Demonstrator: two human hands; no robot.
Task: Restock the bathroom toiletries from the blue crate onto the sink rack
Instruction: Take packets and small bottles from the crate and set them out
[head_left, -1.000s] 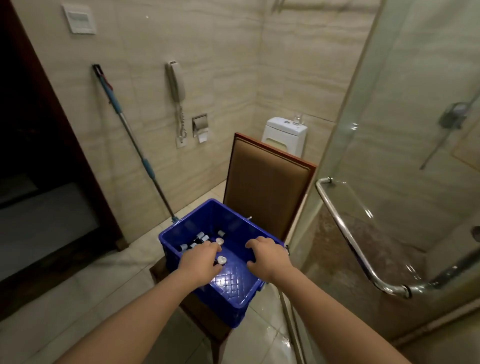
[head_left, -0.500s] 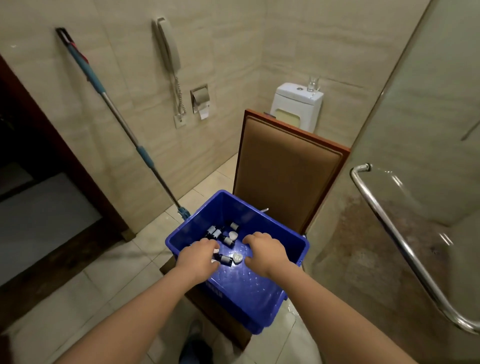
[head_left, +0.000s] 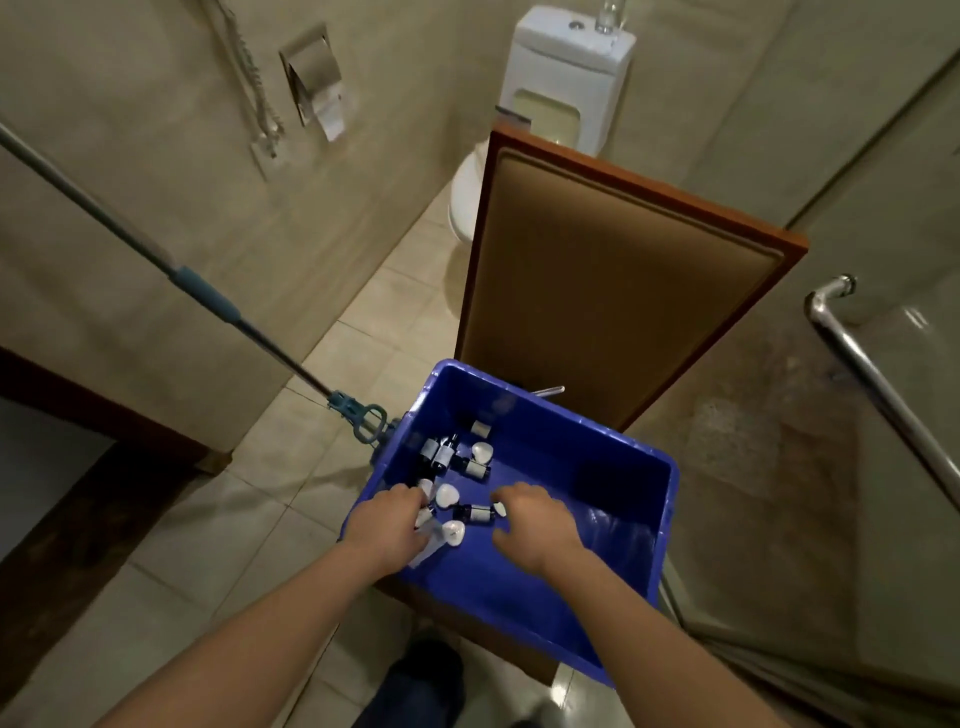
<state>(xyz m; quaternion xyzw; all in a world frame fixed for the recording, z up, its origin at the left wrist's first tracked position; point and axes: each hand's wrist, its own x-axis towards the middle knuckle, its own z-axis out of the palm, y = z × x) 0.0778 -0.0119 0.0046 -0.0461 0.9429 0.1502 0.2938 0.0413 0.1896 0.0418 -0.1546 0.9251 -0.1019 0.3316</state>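
A: Where are the toiletries lying?
B: The small bottles (head_left: 444, 457) are lying in the left part of the blue crate (head_left: 597, 457), lower middle of the frame, on the chair (head_left: 597, 270)
A: And the hands?
B: The left hand (head_left: 389, 527) is curling around a pale tube (head_left: 427, 552). The right hand (head_left: 537, 522) is touching a dark bottle (head_left: 474, 513); I cannot tell if it is gripping
A: How are they handling?
B: I am judging them light, stiff, slippery. I am advising a pinch around the body, not the cap
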